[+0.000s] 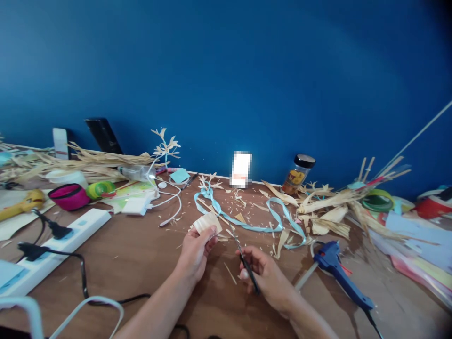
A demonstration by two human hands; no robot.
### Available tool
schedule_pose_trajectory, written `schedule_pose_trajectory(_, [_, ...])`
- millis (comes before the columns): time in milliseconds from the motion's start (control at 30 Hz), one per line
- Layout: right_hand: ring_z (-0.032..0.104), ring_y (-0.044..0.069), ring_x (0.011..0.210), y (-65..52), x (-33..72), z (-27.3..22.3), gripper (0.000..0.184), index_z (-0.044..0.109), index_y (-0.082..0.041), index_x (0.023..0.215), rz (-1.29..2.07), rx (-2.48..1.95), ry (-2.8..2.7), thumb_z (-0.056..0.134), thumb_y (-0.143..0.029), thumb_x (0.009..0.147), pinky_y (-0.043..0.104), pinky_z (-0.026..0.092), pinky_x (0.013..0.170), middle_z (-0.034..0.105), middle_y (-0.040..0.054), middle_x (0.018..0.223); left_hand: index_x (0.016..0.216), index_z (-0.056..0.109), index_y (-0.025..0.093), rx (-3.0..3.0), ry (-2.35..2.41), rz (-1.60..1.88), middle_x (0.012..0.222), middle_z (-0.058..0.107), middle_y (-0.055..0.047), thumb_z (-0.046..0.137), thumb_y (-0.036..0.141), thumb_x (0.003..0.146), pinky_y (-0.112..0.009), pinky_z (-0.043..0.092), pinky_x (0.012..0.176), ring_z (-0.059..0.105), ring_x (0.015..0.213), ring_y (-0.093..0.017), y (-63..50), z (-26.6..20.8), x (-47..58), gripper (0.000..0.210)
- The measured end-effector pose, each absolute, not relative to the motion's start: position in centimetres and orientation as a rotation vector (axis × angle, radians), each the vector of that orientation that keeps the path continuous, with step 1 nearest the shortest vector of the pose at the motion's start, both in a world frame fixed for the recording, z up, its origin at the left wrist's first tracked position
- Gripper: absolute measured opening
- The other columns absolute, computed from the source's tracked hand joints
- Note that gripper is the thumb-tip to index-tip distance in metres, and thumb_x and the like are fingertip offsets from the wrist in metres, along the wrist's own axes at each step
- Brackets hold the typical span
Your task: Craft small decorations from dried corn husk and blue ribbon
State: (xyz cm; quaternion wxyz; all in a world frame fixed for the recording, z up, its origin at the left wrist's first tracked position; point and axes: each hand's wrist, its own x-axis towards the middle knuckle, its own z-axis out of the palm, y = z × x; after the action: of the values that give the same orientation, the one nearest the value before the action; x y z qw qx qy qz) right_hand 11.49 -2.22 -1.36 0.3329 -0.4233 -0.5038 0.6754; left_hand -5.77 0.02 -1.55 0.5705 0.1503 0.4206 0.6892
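Note:
Pinched between the thumb and fingers of my left hand [197, 249] is a flat pale piece of dried husk [207, 223]. My right hand [263, 273] grips a pair of scissors [249, 270] by the black handles, the blades pointing up and to the left, close to the husk piece. Whether the blades touch it I cannot tell. Just beyond both hands a light blue ribbon [247, 227] winds across the table, and a small husk flower [209, 182] lies at its knotted left end. Small husk scraps [243, 202] are scattered around.
A blue glue gun [342, 273] lies right of my right hand. To the left are a white power strip [70, 242] with black plugs and cords, and a white cable [176, 205]. Dried husks [325, 212] and a black-lidded jar [298, 174] stand near the blue wall.

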Motion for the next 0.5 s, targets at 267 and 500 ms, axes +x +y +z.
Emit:
schedule_pose_trajectory(267, [0.052,0.008,0.056,-2.36,11.14,-1.18,0.035,0.056,-0.018,0.100,1.818,-1.148,-1.440,0.063,-0.034,0.070,0.018,0.038,0.046,0.054,-0.0029,0.068,0.082,0.064,0.012,0.345,0.946,1.600,0.072,0.068,-0.002,0.074,0.009,0.059,-0.015,0.052,0.052,0.061,0.057,-0.009,-0.05,-1.49,-5.47,0.025])
schedule_pose_trajectory(500, [0.052,0.008,0.052,-2.37,11.08,-1.17,0.039,0.059,-0.017,0.101,1.831,-1.229,-1.413,0.065,-0.031,0.066,0.018,0.038,0.045,0.058,-0.0024,0.067,0.081,0.064,0.012,0.376,0.977,1.569,0.073,0.069,-0.004,0.078,0.013,0.054,-0.017,0.052,0.053,0.063,0.057,-0.011,-0.29,-1.32,-5.07,0.030])
